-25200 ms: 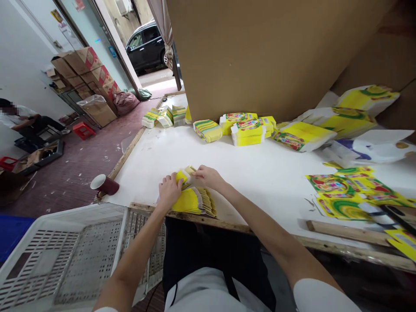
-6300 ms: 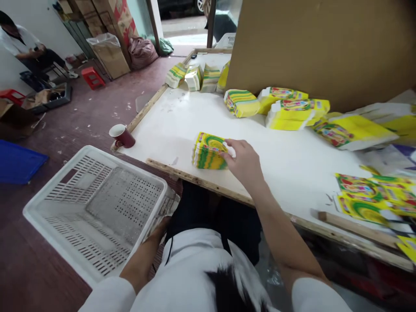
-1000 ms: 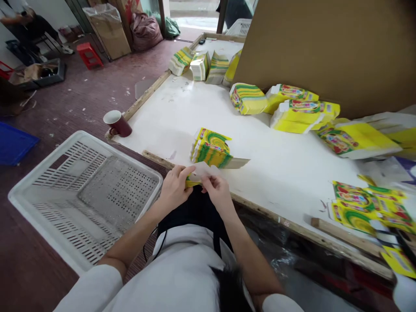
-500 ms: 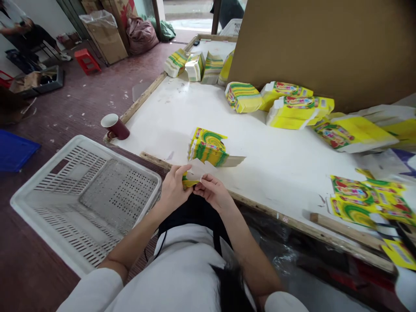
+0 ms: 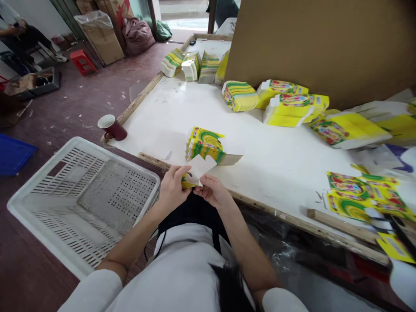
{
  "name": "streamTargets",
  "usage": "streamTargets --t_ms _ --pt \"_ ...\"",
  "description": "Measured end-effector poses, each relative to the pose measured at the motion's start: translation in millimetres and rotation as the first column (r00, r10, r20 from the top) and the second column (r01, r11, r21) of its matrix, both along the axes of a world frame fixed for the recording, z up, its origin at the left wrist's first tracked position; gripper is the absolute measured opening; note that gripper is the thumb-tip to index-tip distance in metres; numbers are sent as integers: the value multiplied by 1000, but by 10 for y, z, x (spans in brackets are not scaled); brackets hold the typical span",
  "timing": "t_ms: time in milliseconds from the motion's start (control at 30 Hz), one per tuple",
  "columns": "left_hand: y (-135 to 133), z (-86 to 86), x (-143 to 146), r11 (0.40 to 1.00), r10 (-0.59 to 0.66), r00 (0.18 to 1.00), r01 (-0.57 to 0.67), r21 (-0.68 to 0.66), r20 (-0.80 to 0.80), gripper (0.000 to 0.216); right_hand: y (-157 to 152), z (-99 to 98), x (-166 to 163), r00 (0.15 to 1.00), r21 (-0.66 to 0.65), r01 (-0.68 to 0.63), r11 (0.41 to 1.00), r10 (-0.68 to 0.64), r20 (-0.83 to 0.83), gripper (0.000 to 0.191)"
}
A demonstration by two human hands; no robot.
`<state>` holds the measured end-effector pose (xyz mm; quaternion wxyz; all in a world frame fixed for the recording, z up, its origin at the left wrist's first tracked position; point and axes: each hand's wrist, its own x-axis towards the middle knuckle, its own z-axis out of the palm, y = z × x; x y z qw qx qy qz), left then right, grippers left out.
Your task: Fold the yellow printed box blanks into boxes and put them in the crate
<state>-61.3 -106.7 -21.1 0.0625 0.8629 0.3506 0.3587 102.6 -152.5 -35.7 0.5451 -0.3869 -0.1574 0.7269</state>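
In the head view, the carton (image 5: 199, 168) is held in the air at the front edge of the table (image 5: 152, 123), its white inner side turned up. Its yellow end is clamped between the thumb and fingers of the left hand (image 5: 173, 187); by the right hand (image 5: 212, 191), the lower white edge is pinched at the fingertips. In front of the stack (image 5: 206, 145), the far white corner is seen, but whether they touch cannot be told.

The carton seems to be thin card, so very little weight should be expected. It is probably stiff when flat, weak along its folds, and a little slippery on the printed face. The flaps could be creased or torn by a hard pull. A firm hold is best taken on the yellow folded end, while the white edge should be only lightly pinched.
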Motion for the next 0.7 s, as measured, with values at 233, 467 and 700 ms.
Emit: streamTargets --t_ms 233,467,700 --pt "41 -24 2 992 47 990 -31 121 -135 59 10 63 67 911 115 171 978 -202 360 29" --pt "15 -44 36 998 -20 998 23 -50 62 61 -25 -55 -5 995 -7 9 1000 -10 -98 33" --pt "23 -53 20 972 -71 993 90 -218 95 63 -54 -38 -22 997 155 77 985 -77 -6 45"
